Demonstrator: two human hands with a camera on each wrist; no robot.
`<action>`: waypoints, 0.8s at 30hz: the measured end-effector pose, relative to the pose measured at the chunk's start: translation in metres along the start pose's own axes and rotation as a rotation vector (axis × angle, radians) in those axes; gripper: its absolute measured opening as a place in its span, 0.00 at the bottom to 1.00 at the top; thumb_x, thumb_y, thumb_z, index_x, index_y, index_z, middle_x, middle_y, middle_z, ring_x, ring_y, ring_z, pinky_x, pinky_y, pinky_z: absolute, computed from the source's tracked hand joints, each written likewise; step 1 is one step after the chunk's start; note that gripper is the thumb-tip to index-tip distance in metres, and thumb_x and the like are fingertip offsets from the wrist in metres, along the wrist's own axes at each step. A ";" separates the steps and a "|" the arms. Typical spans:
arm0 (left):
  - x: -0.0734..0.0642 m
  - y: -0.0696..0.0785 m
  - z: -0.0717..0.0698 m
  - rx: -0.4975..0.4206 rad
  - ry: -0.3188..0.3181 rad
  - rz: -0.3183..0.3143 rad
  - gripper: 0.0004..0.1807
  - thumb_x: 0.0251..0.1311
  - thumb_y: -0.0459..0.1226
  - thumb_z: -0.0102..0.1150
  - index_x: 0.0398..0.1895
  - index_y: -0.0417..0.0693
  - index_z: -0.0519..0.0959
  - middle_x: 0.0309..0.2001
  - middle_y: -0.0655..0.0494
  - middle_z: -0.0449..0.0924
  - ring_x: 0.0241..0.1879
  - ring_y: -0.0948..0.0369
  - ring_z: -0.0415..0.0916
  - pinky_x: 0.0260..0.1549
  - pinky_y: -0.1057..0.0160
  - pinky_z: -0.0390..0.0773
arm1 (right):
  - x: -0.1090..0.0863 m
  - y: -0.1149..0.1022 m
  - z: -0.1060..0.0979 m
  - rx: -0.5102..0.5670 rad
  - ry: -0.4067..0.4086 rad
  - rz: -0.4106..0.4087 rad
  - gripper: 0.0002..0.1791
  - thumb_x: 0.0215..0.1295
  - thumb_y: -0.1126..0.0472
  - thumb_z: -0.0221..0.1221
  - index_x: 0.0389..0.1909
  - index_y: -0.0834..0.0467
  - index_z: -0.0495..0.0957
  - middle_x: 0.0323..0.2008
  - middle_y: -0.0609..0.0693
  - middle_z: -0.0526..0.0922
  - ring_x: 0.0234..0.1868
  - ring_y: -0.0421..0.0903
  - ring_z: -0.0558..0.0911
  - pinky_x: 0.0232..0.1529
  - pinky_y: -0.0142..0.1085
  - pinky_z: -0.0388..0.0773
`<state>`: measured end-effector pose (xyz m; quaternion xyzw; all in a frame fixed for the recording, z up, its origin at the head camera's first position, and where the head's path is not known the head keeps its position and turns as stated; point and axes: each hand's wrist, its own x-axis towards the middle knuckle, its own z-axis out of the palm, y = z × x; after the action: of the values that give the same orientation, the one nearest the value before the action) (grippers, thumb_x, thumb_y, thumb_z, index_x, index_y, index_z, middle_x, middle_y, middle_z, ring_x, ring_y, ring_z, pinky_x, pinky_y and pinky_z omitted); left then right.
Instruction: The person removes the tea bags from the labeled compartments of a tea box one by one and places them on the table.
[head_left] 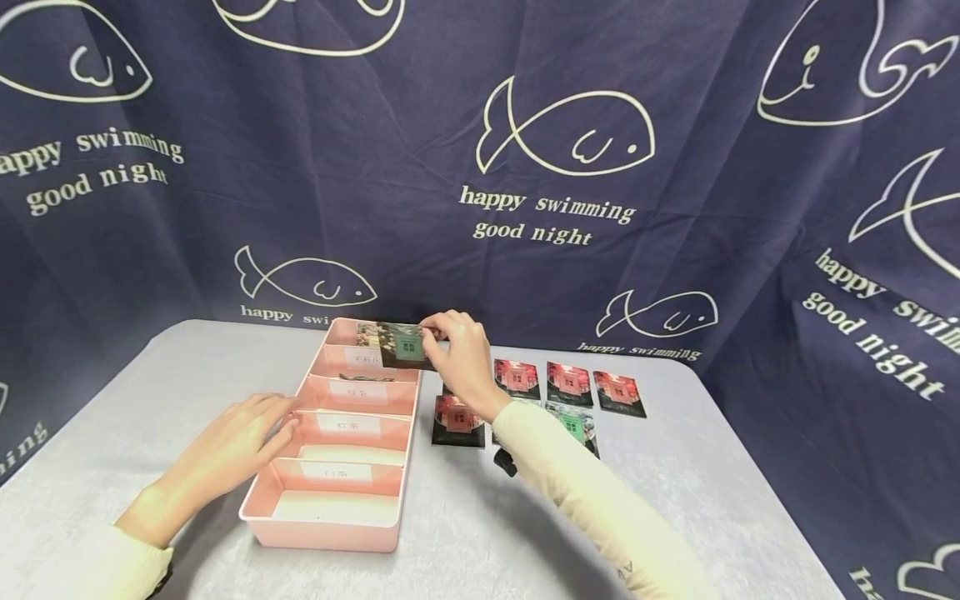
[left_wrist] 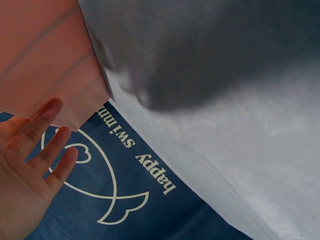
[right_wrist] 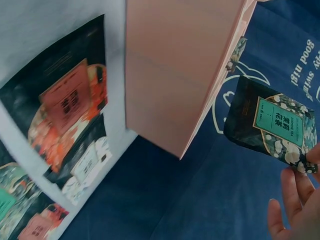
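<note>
Green-labelled and dark-edged, a packet (right_wrist: 270,125) hangs over the far end of the pink box (head_left: 322,535), pinched at one edge between the right hand's (head_left: 465,362) thumb and fingers. The right sleeve (head_left: 592,500) stretches forward across the bench (head_left: 465,533), partly hiding other packets (head_left: 459,421). The left hand (head_left: 228,442) lies relaxed, fingers extended at the box's left rim; whether they press is unclear.

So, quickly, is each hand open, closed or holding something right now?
Left hand: open, at the side of the pink box.
Right hand: holding a green-labelled packet, pinched at its edge.
</note>
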<state>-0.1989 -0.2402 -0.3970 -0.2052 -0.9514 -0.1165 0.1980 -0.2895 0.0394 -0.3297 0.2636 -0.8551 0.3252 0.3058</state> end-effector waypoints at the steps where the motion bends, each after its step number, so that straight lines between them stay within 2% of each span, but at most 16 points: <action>1: 0.000 0.000 0.000 0.000 0.001 0.000 0.17 0.60 0.41 0.52 0.47 0.39 0.76 0.45 0.45 0.78 0.49 0.49 0.73 0.50 0.48 0.72 | -0.001 0.002 -0.002 0.001 0.000 0.003 0.06 0.57 0.63 0.56 0.31 0.54 0.82 0.26 0.46 0.80 0.31 0.41 0.76 0.33 0.35 0.70; 6: 0.000 0.000 0.000 -0.001 0.001 0.000 0.17 0.60 0.41 0.52 0.47 0.39 0.76 0.45 0.44 0.78 0.49 0.49 0.73 0.50 0.48 0.71 | -0.007 0.014 -0.013 0.011 0.012 0.023 0.06 0.56 0.64 0.56 0.31 0.54 0.82 0.26 0.46 0.80 0.30 0.42 0.76 0.33 0.37 0.70; 12: 0.000 -0.001 0.000 -0.004 -0.003 0.002 0.17 0.60 0.41 0.52 0.47 0.38 0.76 0.45 0.44 0.78 0.49 0.48 0.73 0.50 0.48 0.71 | -0.019 0.032 -0.031 0.026 0.008 0.038 0.06 0.56 0.65 0.56 0.30 0.56 0.82 0.25 0.48 0.80 0.30 0.46 0.77 0.37 0.40 0.74; 24: 0.000 -0.001 0.001 -0.003 0.009 0.004 0.17 0.59 0.40 0.52 0.47 0.38 0.76 0.45 0.44 0.79 0.49 0.48 0.73 0.50 0.49 0.71 | -0.053 0.069 -0.066 -0.071 -0.057 0.090 0.05 0.56 0.67 0.57 0.30 0.57 0.81 0.25 0.49 0.81 0.27 0.44 0.75 0.28 0.35 0.71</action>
<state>-0.1996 -0.2408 -0.3978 -0.2070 -0.9498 -0.1186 0.2023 -0.2751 0.1449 -0.3534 0.2231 -0.8855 0.3004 0.2755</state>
